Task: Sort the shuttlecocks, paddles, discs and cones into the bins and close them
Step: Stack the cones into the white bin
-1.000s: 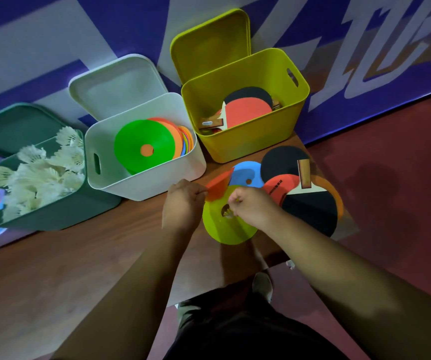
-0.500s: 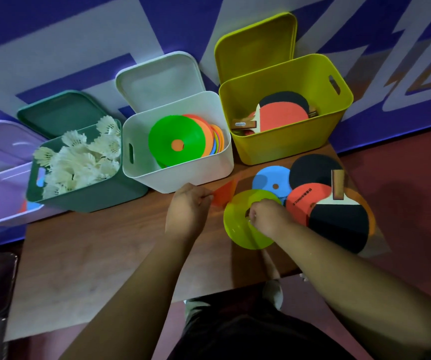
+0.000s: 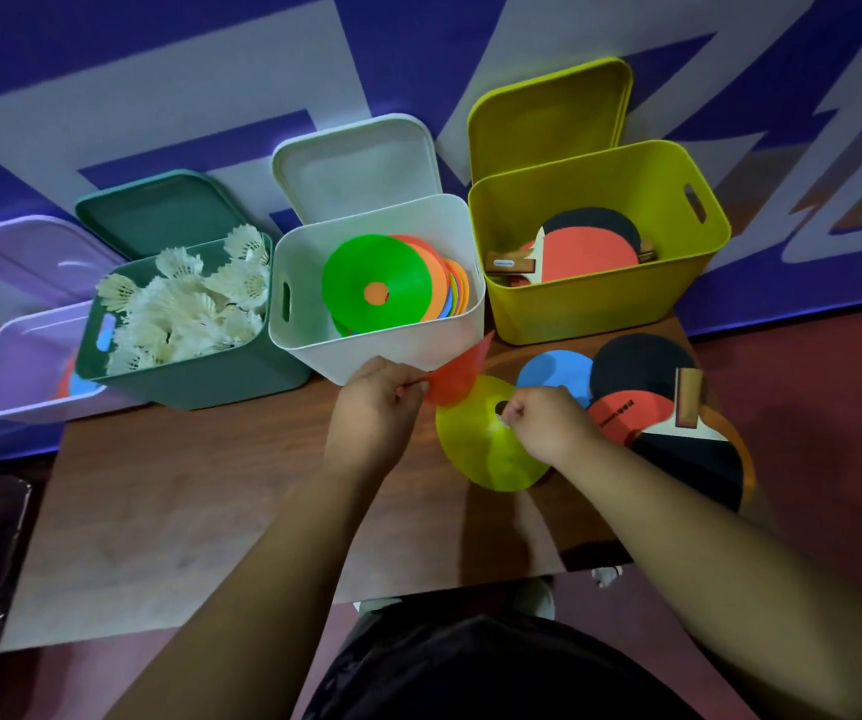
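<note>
Head view. Over the last second the left hand (image 3: 377,402) has lifted the red-orange cone (image 3: 457,376) off the tabletop (image 3: 185,485). It pinches the cone's near edge, and the cone now stands tilted with its far edge up against the front right corner of the white bin (image 3: 366,353). The right hand (image 3: 548,423), fingers curled, pinches the yellow cone (image 3: 486,454) at its centre hole, just in front of the white bin. That cone has tipped up too, though in this dim light it is hard to tell whether it is fully off the wood.

I judge both are bound for the white bin, where a green cone (image 3: 366,272) fronts a stack. To the right of the white bin a blue cone (image 3: 553,371) and overlapping paddles (image 3: 688,459) lie unsorted. Beyond them the yellow bin (image 3: 590,309) already holds paddles. To the left of the white bin the green bin (image 3: 200,379) holds shuttlecocks (image 3: 190,304), and past it stands a lilac bin (image 3: 18,366). All four lids stand open.

The tabletop is brown wood-grain. Behind the white bin is a blue-and-white painted wall, with reddish floor beside the tabletop.
</note>
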